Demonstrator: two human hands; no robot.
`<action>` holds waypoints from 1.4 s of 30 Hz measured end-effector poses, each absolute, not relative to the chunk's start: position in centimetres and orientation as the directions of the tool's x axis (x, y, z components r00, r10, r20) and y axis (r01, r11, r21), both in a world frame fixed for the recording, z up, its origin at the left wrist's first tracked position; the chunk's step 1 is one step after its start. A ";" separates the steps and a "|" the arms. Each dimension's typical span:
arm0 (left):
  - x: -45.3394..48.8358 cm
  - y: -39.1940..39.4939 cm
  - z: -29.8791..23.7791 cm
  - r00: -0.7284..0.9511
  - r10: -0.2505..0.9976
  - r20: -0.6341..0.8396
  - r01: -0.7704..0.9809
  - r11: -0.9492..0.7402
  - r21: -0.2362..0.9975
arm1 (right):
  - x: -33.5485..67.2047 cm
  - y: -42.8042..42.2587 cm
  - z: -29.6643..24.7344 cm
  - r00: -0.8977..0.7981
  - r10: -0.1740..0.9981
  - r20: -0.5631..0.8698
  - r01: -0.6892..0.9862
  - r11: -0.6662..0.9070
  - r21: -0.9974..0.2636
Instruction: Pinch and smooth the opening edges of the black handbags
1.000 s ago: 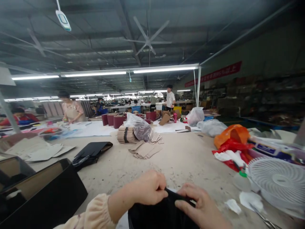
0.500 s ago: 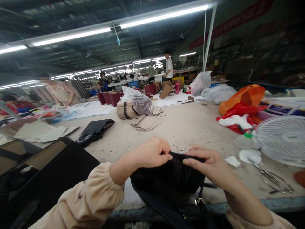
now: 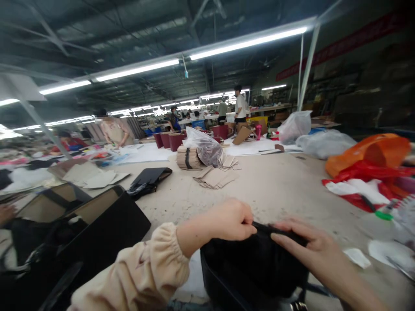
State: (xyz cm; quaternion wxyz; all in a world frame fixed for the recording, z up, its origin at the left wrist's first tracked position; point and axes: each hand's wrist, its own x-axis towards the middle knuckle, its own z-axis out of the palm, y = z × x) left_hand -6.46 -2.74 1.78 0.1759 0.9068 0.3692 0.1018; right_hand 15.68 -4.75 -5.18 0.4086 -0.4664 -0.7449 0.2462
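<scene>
A black handbag point(image 3: 253, 268) stands at the table's near edge with its mouth facing me and its inside dark. My left hand point(image 3: 228, 220) pinches the bag's far top rim between thumb and fingers. Farther right along that same rim, my right hand point(image 3: 304, 242) holds the edge with the thumb on the near side and the fingers behind. A strap with a metal buckle point(image 3: 298, 306) hangs at the bag's lower right. The bag's bottom is out of view.
Black bag bodies with tan insides point(image 3: 106, 229) stand at left, near a flat black piece point(image 3: 151, 179). Cardboard pieces point(image 3: 215, 177) and a banded bundle point(image 3: 188, 158) lie ahead. Plastic bags point(image 3: 366, 155) are at right. A co-worker point(image 3: 115, 129) stands across the table; another person's hand point(image 3: 6, 214) shows far left.
My view has turned left and tilted up, so everything sits farther right and lower. Both hands keep their hold on the bag's rim. A person's hand has come into view at far left.
</scene>
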 end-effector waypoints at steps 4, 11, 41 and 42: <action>-7.1 -2.2 1.1 0.733 0.675 0.078 0.594 -0.693 0.408 | 16.1 -3.7 -6.1 -0.296 0.875 0.383 0.456 0.482 -0.748; -7.4 -1.5 0.1 0.792 0.600 0.118 0.491 -0.739 0.462 | 16.2 -3.6 -5.9 -0.350 0.883 0.314 0.449 0.452 -0.771; -6.4 -1.9 2.3 0.793 0.606 0.058 0.518 -0.721 0.461 | 16.2 -3.5 -4.7 -0.456 0.839 0.299 0.227 0.434 -0.872; -6.3 -1.9 2.3 0.789 0.612 0.059 0.520 -0.716 0.466 | 16.2 -3.5 -4.7 -0.459 0.833 0.308 0.226 0.445 -0.867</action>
